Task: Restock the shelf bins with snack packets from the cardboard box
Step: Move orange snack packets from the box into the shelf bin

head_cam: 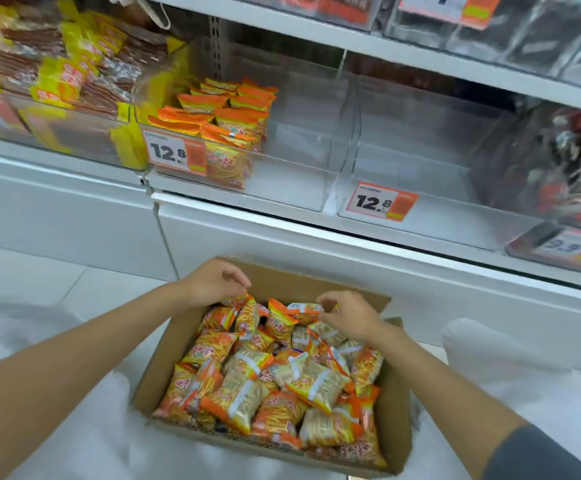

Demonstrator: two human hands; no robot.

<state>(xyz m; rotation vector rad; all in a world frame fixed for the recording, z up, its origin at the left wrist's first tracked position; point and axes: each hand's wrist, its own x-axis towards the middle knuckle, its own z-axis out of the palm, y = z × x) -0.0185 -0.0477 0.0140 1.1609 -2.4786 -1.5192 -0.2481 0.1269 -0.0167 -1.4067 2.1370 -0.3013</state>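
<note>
An open cardboard box (394, 420) sits on the floor below me, full of orange and yellow snack packets (271, 382). My left hand (212, 284) pinches the top edge of a packet (244, 308) at the box's far left. At the far right, my right hand (349, 315) grips another packet (302, 310) by its top. Above, a clear shelf bin (292, 161) holds several of the same packets (223, 116) stacked on its left side. Beside it on the right stands a clear bin (420, 168) with nothing in it.
Both bins carry orange 12.8 price tags (174, 152). A bin of yellow and brown packets (57, 64) is at the left, a bin of dark wrapped snacks (566, 161) at the right. White shelf base and pale floor tiles surround the box.
</note>
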